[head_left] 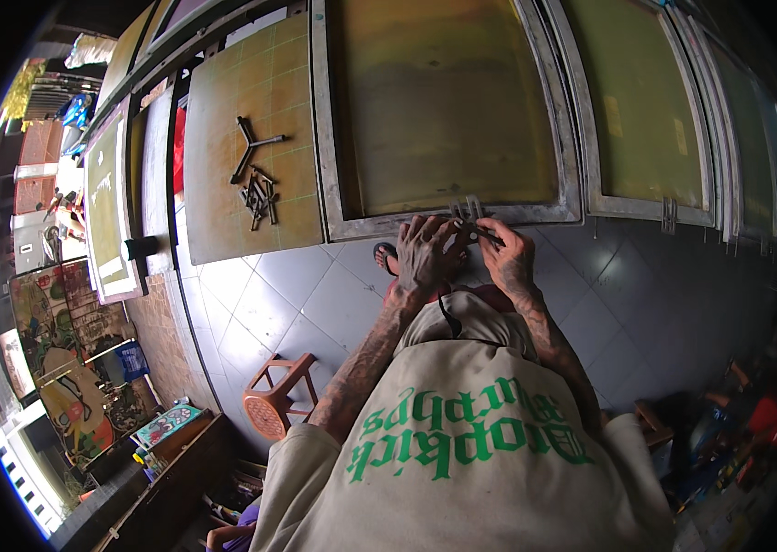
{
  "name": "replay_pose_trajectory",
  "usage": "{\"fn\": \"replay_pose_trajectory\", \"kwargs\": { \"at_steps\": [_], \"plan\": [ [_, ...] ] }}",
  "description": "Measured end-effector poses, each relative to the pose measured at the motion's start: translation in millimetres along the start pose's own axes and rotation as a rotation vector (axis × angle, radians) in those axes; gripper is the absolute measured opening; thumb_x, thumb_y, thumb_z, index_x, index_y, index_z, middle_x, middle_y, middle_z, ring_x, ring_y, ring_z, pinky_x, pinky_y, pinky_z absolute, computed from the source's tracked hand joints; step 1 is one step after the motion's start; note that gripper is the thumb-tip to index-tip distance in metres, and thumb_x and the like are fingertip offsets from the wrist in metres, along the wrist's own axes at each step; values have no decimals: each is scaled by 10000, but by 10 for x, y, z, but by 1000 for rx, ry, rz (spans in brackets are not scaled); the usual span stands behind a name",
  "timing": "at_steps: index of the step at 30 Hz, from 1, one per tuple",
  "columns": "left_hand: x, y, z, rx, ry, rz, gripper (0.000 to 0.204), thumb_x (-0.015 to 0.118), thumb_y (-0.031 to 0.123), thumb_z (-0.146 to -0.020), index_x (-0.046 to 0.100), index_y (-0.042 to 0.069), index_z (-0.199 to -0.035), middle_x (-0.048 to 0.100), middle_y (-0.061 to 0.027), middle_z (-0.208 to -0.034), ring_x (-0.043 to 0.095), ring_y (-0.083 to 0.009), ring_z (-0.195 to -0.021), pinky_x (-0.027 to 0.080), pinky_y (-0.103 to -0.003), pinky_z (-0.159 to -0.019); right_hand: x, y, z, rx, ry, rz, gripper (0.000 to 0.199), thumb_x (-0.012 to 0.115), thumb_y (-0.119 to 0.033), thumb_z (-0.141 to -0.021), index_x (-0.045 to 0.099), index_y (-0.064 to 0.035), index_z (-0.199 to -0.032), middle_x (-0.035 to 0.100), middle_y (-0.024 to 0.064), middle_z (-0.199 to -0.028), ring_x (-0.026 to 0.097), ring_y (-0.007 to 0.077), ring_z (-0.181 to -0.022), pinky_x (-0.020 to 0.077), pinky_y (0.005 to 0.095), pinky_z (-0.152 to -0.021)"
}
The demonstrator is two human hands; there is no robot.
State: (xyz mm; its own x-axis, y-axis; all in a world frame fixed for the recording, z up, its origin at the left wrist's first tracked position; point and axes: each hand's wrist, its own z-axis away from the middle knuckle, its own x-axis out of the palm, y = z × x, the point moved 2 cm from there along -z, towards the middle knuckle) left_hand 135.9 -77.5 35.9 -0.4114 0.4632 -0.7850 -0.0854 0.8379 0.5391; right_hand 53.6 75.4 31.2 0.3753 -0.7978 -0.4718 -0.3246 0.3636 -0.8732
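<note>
A large screen-printing frame, metal-edged with a yellowish mesh, lies in front of me. At its near edge a small pronged metal bracket sticks up. My left hand is closed at the left of this bracket, fingertips pressed against it. My right hand is closed in a pinch just right of it, on a small dark piece too hidden to name. On the board to the left lie a Y-shaped socket wrench and a heap of several metal bolts.
More mesh frames stand in a row at the right, with similar brackets on their near edges. A brown plastic stool is on the tiled floor at my left. Behind it is a wooden box.
</note>
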Motion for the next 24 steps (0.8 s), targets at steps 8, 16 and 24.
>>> {"fn": "replay_pose_trajectory", "kwargs": {
  "at_steps": [8, 16, 24],
  "plan": [
    [-51, 74, -33, -55, 45, 42, 269, 769, 206, -730, 699, 201, -990, 651, 22, -928, 568, -218, -904, 411, -380, -780, -206, -220, 87, 259, -94, -246, 210, 608, -239, -977, 589, -30, -988, 629, 101, -793, 584, 186, -649, 476, 361, -618],
    [-255, 107, -162, -91, -98, 167, 279, 803, 222, -759, 733, 174, -1025, 707, 31, -1006, 603, -231, -942, 469, -372, -875, -43, -79, 480, 749, -386, -659, 415, 429, -414, -1062, 554, -71, -863, 357, -58, -555, 315, 33, -437, 262, 227, -404],
    [-229, 55, -177, -62, -126, 161, 290, 793, 254, -776, 734, 184, -1052, 694, 17, -967, 593, -240, -926, 475, -378, -853, 15, -28, 476, 754, -330, -662, 401, 465, -426, -1042, 576, -85, -862, 381, -64, -574, 309, 36, -447, 238, 238, -417]
  ]
}}
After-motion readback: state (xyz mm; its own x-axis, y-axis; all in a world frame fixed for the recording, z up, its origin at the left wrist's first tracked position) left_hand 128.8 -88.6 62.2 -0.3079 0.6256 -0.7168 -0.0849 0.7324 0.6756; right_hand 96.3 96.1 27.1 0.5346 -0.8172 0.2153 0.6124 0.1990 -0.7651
